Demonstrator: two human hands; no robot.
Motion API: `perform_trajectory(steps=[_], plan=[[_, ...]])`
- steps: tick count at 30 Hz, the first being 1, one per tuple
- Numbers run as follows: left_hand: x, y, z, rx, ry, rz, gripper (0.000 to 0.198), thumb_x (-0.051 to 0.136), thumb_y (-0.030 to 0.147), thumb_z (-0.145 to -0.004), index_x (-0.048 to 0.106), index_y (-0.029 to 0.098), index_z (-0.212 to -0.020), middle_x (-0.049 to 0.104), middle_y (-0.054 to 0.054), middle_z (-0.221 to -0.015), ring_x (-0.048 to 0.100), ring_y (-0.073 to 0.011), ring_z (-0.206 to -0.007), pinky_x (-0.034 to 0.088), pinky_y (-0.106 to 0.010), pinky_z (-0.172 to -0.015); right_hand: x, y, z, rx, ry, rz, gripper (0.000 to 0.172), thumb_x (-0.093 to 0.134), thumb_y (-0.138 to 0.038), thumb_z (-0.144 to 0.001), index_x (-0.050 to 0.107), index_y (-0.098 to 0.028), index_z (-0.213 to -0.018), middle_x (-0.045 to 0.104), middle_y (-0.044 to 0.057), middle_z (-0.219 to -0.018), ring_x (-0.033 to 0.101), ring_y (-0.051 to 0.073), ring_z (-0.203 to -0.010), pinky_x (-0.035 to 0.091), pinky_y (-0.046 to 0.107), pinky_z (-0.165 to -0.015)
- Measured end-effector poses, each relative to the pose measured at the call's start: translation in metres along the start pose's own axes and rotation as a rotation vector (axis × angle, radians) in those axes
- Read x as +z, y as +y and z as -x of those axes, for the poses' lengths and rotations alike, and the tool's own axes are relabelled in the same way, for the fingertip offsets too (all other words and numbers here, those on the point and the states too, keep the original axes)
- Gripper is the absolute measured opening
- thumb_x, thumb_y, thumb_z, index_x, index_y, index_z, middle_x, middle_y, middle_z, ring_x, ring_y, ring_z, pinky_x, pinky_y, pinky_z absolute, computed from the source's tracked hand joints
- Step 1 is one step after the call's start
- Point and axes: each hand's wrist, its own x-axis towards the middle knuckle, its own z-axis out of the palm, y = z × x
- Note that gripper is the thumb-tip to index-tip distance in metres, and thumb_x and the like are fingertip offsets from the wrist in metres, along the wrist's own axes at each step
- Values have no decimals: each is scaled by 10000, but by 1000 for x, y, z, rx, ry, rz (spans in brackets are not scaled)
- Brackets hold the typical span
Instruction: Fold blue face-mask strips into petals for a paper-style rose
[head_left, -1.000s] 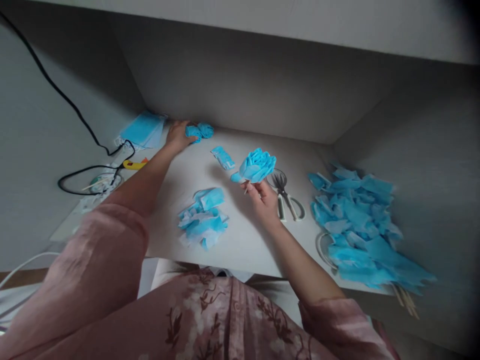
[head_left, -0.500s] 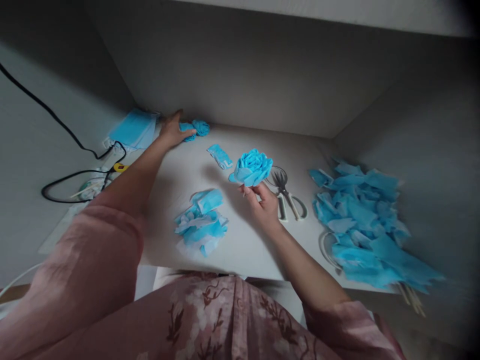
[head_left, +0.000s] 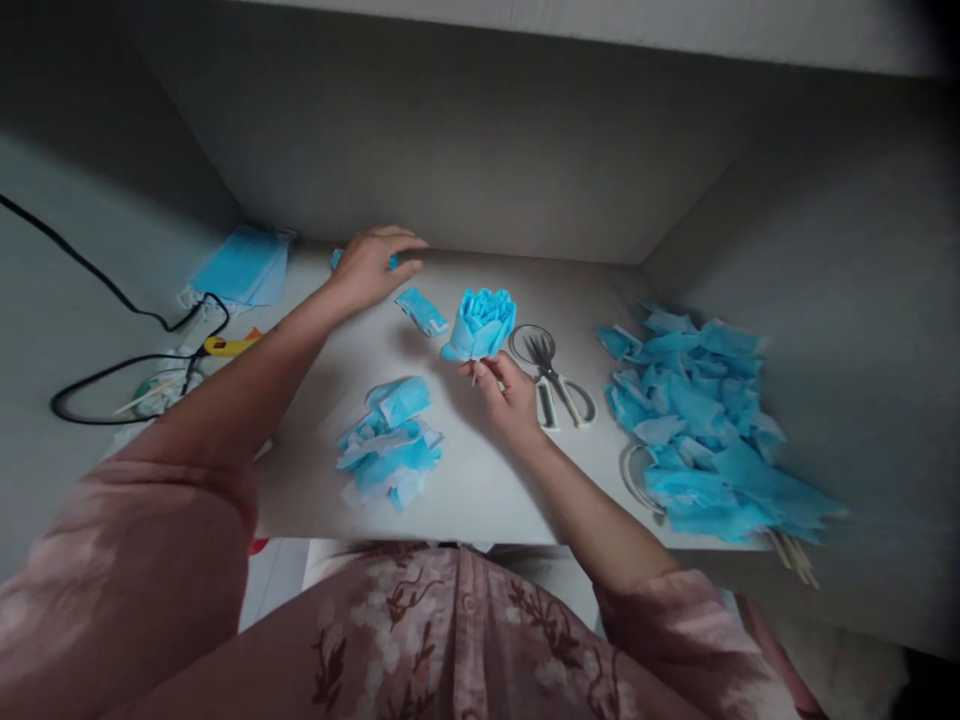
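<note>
My right hand (head_left: 511, 398) pinches the thin stem of a blue flower (head_left: 484, 325), made of soft layered petals and held upright above the table. At the back, my left hand (head_left: 371, 268) hovers with thumb and fingers apart, holding nothing. Behind it, blue bundles (head_left: 337, 260) show only in part; the hand covers the rest. A folded blue strip (head_left: 421, 312) lies between the two hands. Just right of my right hand are scissors (head_left: 559, 385) with white handles, one blade end lying over a round ring (head_left: 513, 342).
Loose blue and white pieces (head_left: 394, 435) lie front centre. A large heap of blue pieces (head_left: 690, 400) fills the right side, with sticks (head_left: 796, 560) poking past the edge. Face masks (head_left: 240, 265), a yellow-handled tool (head_left: 223, 346) and a black cable (head_left: 97, 268) are left. Walls enclose the table.
My left hand has moved right and come off the blue bundles, its fingers now stretched out. The flower has tipped from facing me to standing more upright in my right hand.
</note>
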Motion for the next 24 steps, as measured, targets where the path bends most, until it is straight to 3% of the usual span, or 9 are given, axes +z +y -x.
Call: perform_trajectory(steps=[4,7,10,13,16,19,22,24], plan=[[-20,-40,1,-151,82,-170,446,607,476,-957,718,237,-1317,700,-75,-1407,599,-303,-1338,427,-530,-1189,-5,13,-9,33,113,58,243,587,-421,-1000,728,-224,-1024,819,35,-907,745,199,-799,571,319,-776],[-28,-79,5,-265,62,-182,572,736,600,-841,720,263,-1303,707,-84,-1388,562,-346,-1379,413,-520,-1185,-12,30,-19,67,194,179,260,600,-339,-975,760,-249,-1159,819,26,-906,714,201,-737,541,318,-712],[-18,-104,13,-304,-30,-149,900,850,658,-682,637,178,-1414,645,-106,-1487,498,-365,-1435,346,-528,-1222,-19,40,-25,113,247,287,307,607,-315,-965,750,-229,-1224,820,45,-897,709,210,-739,522,322,-727],[2,-117,18,-357,33,-58,1072,833,735,-632,593,83,-1448,617,-116,-1510,411,-351,-1497,271,-456,-1226,-23,38,-27,187,224,399,328,533,-263,-991,716,-197,-1254,824,76,-991,735,216,-839,516,325,-791],[20,-123,18,-371,138,52,853,812,639,-704,672,88,-1339,697,-107,-1387,450,-324,-1455,278,-417,-1167,-24,31,-27,189,155,550,327,482,-190,-987,729,-182,-1203,820,91,-1021,739,226,-898,504,347,-863],[26,-127,17,-377,203,129,596,785,535,-737,750,142,-1184,759,-83,-1248,523,-311,-1377,319,-400,-1113,-23,27,-28,169,24,755,329,497,-170,-977,766,-172,-1165,814,112,-973,729,258,-911,473,405,-942],[15,-123,19,-465,315,226,582,762,501,-791,706,66,-1174,759,-43,-1174,495,-250,-1381,292,-376,-1105,-21,27,-27,161,-86,894,344,516,-161,-964,783,-154,-1181,805,141,-948,721,289,-920,455,458,-979],[0,-110,26,-515,392,376,558,767,430,-839,643,48,-1226,746,0,-1126,500,-187,-1338,307,-364,-1079,-21,27,-25,89,-83,916,350,529,-153,-952,777,-148,-1200,806,164,-1066,711,310,-1014,432,506,-1049]])
